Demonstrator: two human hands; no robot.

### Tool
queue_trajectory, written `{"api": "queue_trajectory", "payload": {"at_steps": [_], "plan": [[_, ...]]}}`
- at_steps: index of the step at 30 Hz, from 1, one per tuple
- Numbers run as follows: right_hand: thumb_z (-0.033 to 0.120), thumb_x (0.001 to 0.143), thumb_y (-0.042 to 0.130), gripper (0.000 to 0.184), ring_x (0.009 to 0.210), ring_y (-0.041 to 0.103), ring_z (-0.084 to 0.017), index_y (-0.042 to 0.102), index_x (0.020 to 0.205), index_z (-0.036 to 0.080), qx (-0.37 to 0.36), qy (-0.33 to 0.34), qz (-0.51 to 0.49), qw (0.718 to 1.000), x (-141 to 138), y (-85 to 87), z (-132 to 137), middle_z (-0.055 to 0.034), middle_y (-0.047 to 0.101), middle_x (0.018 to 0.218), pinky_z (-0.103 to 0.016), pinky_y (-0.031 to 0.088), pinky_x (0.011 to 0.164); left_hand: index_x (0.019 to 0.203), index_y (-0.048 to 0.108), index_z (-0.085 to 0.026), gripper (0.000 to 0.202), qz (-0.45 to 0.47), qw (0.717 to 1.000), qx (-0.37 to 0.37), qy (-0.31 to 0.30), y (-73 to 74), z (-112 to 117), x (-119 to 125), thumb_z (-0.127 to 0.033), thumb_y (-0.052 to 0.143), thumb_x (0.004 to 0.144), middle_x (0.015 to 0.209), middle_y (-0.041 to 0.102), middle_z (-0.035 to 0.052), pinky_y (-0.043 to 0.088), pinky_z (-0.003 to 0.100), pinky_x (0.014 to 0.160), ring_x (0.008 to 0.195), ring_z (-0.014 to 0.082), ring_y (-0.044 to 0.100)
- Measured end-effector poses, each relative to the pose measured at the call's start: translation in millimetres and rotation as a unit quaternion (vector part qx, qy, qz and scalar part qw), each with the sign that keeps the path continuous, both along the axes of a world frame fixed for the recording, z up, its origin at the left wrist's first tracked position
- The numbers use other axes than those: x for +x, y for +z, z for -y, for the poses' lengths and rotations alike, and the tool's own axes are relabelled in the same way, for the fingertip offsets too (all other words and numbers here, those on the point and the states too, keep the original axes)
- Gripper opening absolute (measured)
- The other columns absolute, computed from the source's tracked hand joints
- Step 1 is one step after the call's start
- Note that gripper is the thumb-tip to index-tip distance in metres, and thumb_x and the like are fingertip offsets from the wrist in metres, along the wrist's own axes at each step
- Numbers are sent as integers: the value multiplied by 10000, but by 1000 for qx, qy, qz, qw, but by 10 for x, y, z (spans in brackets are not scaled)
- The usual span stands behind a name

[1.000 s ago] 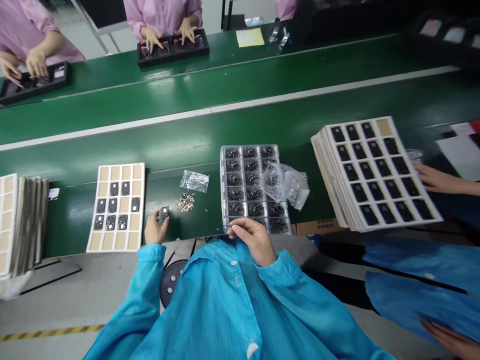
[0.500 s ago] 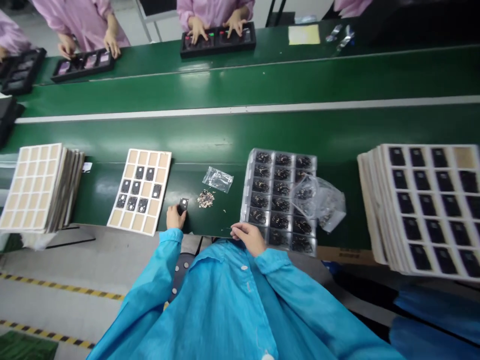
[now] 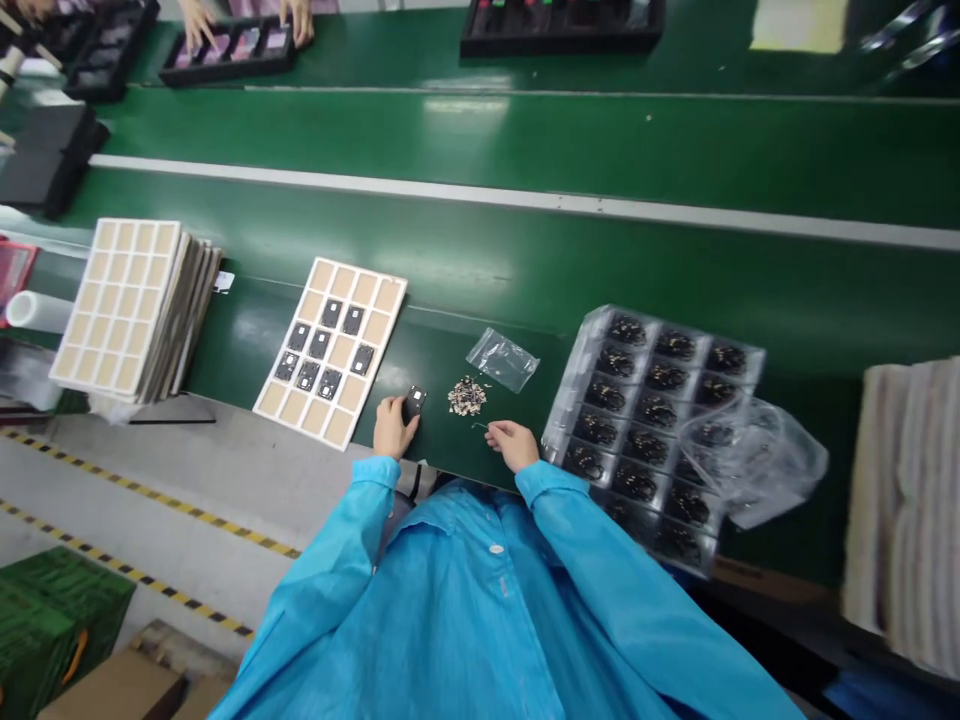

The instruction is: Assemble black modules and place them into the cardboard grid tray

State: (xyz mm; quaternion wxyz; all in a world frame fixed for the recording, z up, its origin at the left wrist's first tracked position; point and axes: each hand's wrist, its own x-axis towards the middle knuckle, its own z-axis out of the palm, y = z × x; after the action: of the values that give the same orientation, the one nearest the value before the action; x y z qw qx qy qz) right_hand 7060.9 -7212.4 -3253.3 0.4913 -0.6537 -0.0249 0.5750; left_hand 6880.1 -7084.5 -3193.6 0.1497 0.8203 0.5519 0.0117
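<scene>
Black square electronic module [image 3: 414, 402] stands pinched in the fingers of the left hand [image 3: 394, 428], at the near edge of the dark green tabletop [image 3: 675, 270]; the fingers hide its lower part. The right hand [image 3: 514, 445] rests just beyond the same edge, its fingertips drawn together by a thin sliver [image 3: 478, 425], too small to identify, and whether they grip it is unclear. Between the hands lies a small heap of tiny metallic parts [image 3: 466, 396], with a clear plastic bag [image 3: 502, 360] just behind it. Open green surface separates this spot from the white stripe [image 3: 525, 198] farther back. To the left sits a cream grid card [image 3: 330, 345] partly filled with black modules, beyond it a tall stack of cream cards [image 3: 131, 310]. To the right lies a clear blister tray of dark coiled parts [image 3: 645, 430], partly under a crumpled plastic bag [image 3: 757, 460]. Another stack [image 3: 907, 510] is cut off by the frame edge.
</scene>
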Motion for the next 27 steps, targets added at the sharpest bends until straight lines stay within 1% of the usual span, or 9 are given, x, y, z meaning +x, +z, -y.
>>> {"api": "queue_trajectory", "payload": {"at_steps": [4,6,9,12,16,18,21,24,27], "plan": [[260,627,613,216,534,575,-116,614,817,156,-6,-5,19,1000,19,-46,0,5,636,613,-254,468,565,1076,562,-128,343,-12,1000,-28,5,62,-9,65,-198,642,750,1137,516,145,419,392,969,1067,281,494],[301,619,626,308,574,594,-127,614,890,154,-2,-7,25,1000,21,-25,48,-2,652,661,-272,479,603,1033,562,-126,321,-10,999,-43,12,96,-24,93,-172,651,728,1120,520,144,406,407,973,1061,285,494],[368,600,640,373,628,616,-144,622,901,149,12,-7,23,1000,13,51,174,-32,678,742,-303,502,656,989,554,-139,311,8,997,-69,27,136,-54,113,-136,661,697,1059,549,127,409,406,950,1029,278,517],[449,580,662,420,674,630,-166,637,868,145,41,-4,22,999,-19,141,347,-63,694,791,-345,517,717,967,548,-167,301,44,992,-105,53,166,-80,113,-113,644,687,888,590,69,447,365,851,868,236,578],[520,595,679,452,709,645,-193,647,848,147,72,2,32,997,-67,281,572,-88,705,807,-388,523,762,877,543,-168,192,126,975,-156,93,286,-37,150,-169,607,696,727,579,11,466,295,708,662,160,563],[536,630,672,457,732,652,-199,645,874,150,94,-3,39,995,-67,404,652,-100,711,847,-392,530,767,854,548,-155,191,178,960,-196,90,429,55,212,-265,600,706,725,591,11,468,269,647,633,139,556],[501,733,621,457,781,653,-192,622,1034,158,156,-8,89,984,-16,699,717,-108,704,943,-378,536,772,880,591,-132,371,248,926,-278,58,758,274,353,-446,617,685,704,611,16,467,252,567,574,121,544],[367,801,597,499,833,642,-165,517,1268,210,259,19,185,948,90,1093,751,-101,650,1138,-362,534,810,932,635,-123,467,317,856,-407,33,1137,515,515,-457,717,615,688,630,17,448,220,511,532,99,534],[274,820,602,458,987,623,-182,532,1273,251,349,39,291,890,215,1481,807,-90,591,1254,-364,518,884,959,652,-135,476,350,786,-510,19,1447,700,665,-380,797,577,625,612,-7,401,178,461,477,74,516]]}}
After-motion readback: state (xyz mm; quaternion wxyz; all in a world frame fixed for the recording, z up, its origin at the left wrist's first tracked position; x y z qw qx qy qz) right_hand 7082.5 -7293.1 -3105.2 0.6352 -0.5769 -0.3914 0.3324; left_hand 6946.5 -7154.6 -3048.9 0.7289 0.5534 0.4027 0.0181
